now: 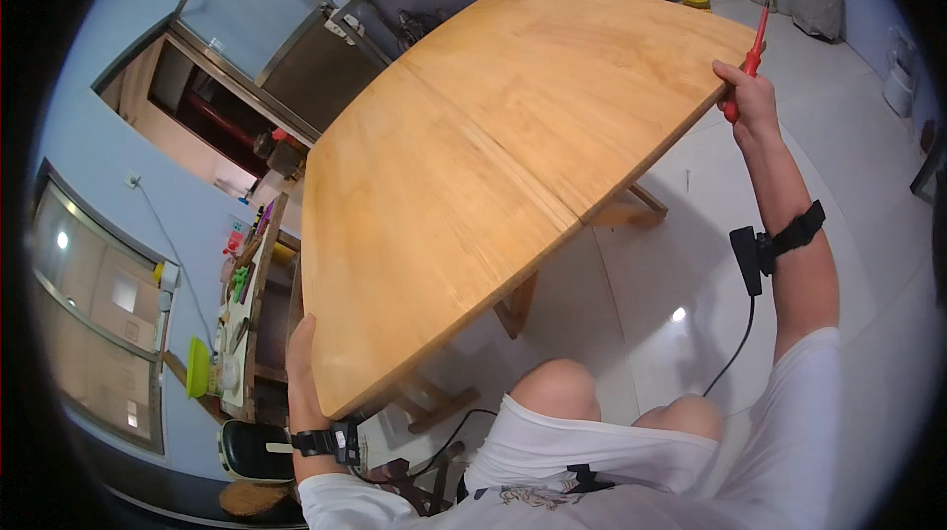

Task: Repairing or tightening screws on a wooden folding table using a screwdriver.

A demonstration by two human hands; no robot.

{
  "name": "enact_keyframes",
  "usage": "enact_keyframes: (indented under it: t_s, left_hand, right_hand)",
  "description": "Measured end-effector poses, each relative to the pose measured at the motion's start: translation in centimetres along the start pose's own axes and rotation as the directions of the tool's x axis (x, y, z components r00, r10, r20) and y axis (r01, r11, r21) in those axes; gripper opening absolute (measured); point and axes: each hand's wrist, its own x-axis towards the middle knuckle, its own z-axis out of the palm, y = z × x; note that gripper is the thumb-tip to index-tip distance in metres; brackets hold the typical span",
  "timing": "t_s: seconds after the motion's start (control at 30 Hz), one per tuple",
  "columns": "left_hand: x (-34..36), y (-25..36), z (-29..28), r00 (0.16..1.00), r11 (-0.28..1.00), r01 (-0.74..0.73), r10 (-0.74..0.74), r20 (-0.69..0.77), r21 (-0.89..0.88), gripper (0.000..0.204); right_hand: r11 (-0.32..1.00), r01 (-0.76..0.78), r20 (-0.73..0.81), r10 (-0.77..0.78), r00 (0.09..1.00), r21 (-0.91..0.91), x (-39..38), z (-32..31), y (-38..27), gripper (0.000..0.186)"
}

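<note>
Two wooden leaves joined by a seam make up the round table [473,175], which fills the centre of the frame, its top facing the camera. White tiled floor [868,175] lies open to the right and lower right, while a cluttered shelf [247,313] crowds the lower left. At the table's lower left rim the left hand [301,357] rests flat against the edge, fingers hidden behind the wood. At the upper right rim the right hand [748,96] is closed around a red-handled screwdriver [755,52], just beside the table's edge.
</note>
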Motion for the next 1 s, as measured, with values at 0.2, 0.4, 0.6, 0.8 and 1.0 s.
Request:
enact_keyframes:
  t_s: [0.2, 0.4, 0.6, 0.8, 1.0]
  left_hand:
    - [0.4, -0.4, -1.1, 0.998, 0.991, -0.051, 0.055, -0.028, 0.124, 0.046]
    - [1.7, -1.5, -3.1, 0.994, 0.968, -0.086, 0.098, -0.041, 0.236, 0.043]
    - [0.0, 0.3, -4.6, 0.986, 0.925, -0.072, 0.123, -0.115, 0.373, 0.043]
    - [-0.2, 1.0, -4.5, 0.997, 0.957, 0.031, -0.007, -0.083, 0.289, 0.042]
    - [0.1, 0.6, -5.2, 0.974, 0.968, 0.208, -0.191, -0.125, 0.143, 0.044]
  right_hand:
    - [0.995, 0.086, -0.053, -0.084, 0.995, 0.047, -0.3, -0.3, 0.5, 0.018]
    - [0.993, 0.109, 0.025, -0.107, 0.994, -0.056, -2.0, -1.8, -0.6, 0.022]
    - [0.997, 0.059, -0.060, -0.056, 0.997, 0.044, -4.1, -0.6, 1.1, 0.040]
    - [0.996, -0.047, -0.085, 0.041, 0.996, -0.070, -6.8, 0.4, -1.8, 0.044]
    - [0.935, -0.286, -0.214, 0.242, 0.946, -0.208, -7.4, 1.5, -2.6, 0.040]
